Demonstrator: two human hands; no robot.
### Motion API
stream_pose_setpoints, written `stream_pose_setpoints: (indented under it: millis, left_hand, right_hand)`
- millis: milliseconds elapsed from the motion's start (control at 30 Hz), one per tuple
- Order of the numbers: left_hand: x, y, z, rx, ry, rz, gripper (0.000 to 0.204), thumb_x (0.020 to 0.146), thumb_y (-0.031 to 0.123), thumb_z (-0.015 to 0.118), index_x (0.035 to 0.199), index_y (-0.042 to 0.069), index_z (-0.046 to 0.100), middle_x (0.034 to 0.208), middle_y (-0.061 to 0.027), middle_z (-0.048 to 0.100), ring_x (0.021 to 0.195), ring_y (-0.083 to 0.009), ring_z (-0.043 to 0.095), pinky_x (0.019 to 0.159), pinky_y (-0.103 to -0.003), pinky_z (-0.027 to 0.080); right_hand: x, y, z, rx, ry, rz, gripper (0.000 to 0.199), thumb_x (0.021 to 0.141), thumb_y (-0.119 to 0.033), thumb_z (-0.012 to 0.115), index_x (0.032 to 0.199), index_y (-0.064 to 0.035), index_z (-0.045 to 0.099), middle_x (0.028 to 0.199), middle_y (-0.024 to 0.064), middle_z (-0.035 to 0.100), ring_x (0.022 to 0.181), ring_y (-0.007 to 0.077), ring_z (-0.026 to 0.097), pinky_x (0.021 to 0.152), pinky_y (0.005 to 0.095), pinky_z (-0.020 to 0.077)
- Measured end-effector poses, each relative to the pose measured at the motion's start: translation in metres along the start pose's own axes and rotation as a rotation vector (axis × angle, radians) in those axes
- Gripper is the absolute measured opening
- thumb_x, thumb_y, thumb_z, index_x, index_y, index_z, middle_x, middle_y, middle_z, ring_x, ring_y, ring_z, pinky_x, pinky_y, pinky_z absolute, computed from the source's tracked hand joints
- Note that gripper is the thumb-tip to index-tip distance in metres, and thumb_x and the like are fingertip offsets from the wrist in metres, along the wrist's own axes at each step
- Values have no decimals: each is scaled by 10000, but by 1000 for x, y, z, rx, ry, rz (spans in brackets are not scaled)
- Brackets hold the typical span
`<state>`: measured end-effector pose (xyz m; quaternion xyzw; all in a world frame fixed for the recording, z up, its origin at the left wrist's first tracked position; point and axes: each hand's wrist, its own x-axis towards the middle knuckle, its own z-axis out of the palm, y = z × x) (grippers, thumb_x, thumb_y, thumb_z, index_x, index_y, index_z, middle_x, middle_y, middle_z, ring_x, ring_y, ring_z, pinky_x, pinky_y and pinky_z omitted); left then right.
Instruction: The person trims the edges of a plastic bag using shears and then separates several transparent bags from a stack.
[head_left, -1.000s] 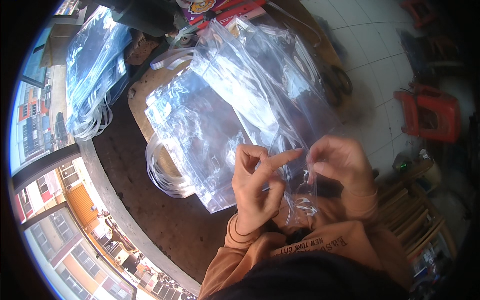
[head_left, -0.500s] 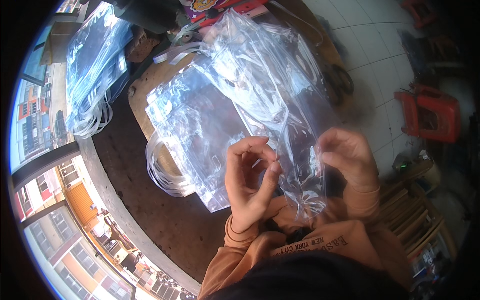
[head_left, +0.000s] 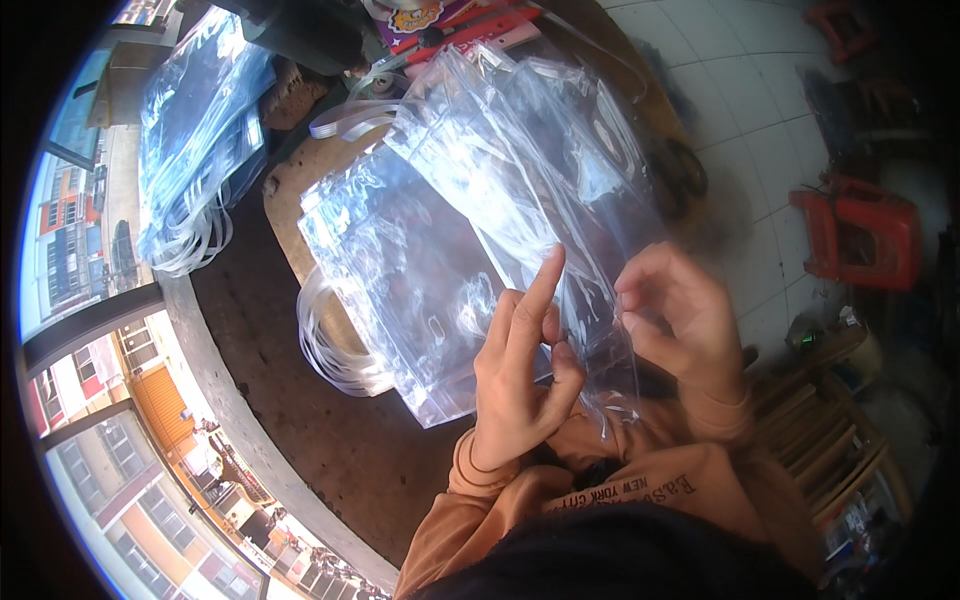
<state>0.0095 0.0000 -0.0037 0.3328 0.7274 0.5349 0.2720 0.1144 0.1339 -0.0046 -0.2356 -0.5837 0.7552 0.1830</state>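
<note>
A clear plastic bag [head_left: 598,350] hangs between my hands, its lower end crumpled near my lap. My left hand [head_left: 522,375] is at its left edge, index finger stretched out and thumb bent toward the curled fingers, seemingly pinching the film. On the opposite edge, my right hand [head_left: 685,318] has thumb and fingertips closed on the plastic. Beyond them, more clear bags [head_left: 500,150] lie loosely heaped on the table. To the left a flat stack of clear bags [head_left: 400,260] rests there too, its looped strap handles [head_left: 325,345] hanging past the table edge.
Another pile of clear bags [head_left: 200,130] is at the far left, beside a brick-like block [head_left: 292,95]. Black-handled scissors [head_left: 682,168] lie at the table's right edge [head_left: 655,110]. A red plastic stool [head_left: 860,235] stands on the tiled floor, with a wooden slatted rack [head_left: 820,420] nearer.
My left index finger has straightened and points away from me. My right hand has shifted slightly left, and the bag between the hands looks narrower.
</note>
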Motion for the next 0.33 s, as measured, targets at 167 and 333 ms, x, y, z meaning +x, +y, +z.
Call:
stream_pose_setpoints:
  millis: [167, 333]
  left_hand:
    - [4, 7, 0, 152, -30, 142, 769, 614, -122, 500, 1363, 21, 395, 735, -77, 391, 622, -161, 456, 591, -266, 425]
    - [4, 5, 3, 200, -9, 189, 696, 627, -76, 445, 1321, -25, 433, 707, -58, 429, 606, -138, 453, 564, -254, 410]
  right_hand:
    - [17, -2, 6, -89, 29, -120, 226, 756, 98, 537, 961, 5, 557, 912, 17, 532, 827, 58, 505, 734, 210, 488]
    - [27, 4, 7, -64, 70, -74, 211, 776, 81, 545, 970, -1, 556, 921, 17, 534, 842, 63, 507, 740, 212, 489]
